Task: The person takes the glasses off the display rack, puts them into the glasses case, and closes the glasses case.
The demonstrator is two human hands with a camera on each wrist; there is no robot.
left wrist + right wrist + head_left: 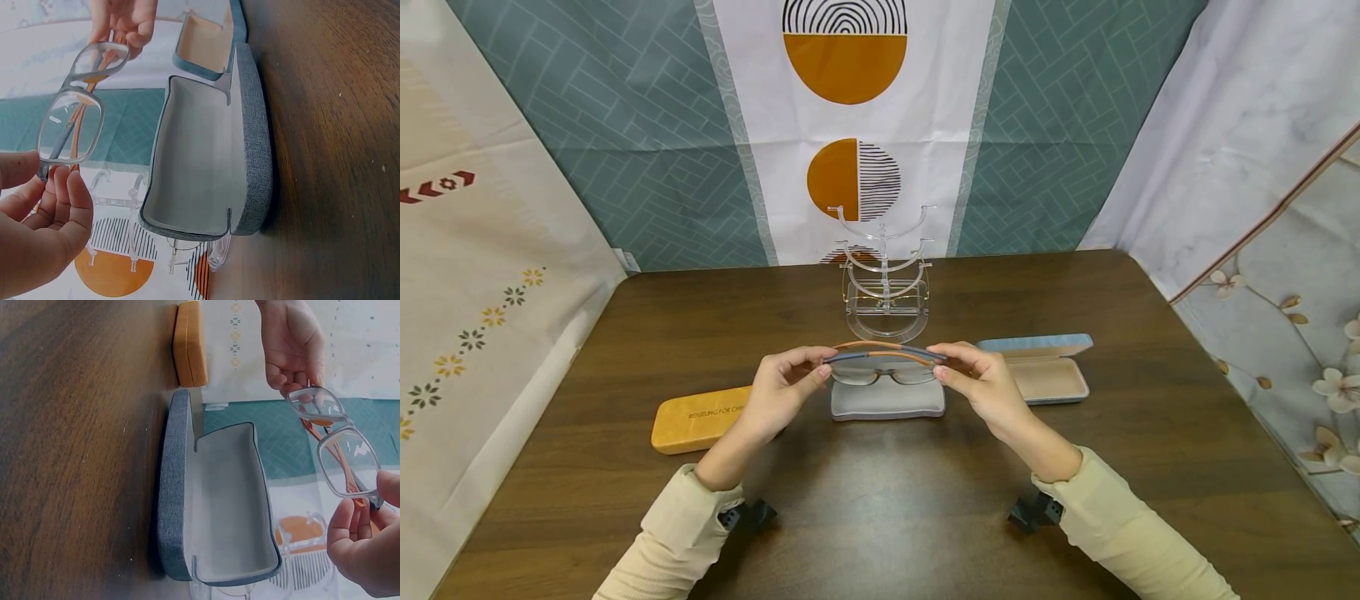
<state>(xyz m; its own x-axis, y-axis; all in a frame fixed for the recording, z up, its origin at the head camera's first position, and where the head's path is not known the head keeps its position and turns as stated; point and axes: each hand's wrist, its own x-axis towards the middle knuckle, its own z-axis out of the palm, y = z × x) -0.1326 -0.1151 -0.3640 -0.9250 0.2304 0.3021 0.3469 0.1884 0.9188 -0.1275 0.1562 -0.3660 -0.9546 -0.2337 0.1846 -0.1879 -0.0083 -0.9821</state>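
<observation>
the left hand (778, 398) and right hand (988, 392) pinch the glasses (84, 86) at either end, above the grey case (887, 407), between the side edges of the desk (887, 508). likely light, springy, easily smudged: hold the frame ends, though fingers partly hide them.

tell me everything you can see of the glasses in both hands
The grey-framed, plastic-looking glasses have clear, rounded-rectangular lenses with light reflections, and slim grey-and-orange temples, folded so they cross behind the lenses. The left hand pinches one end and the right hand the other, holding them above the brown wood-look table.
</observation>
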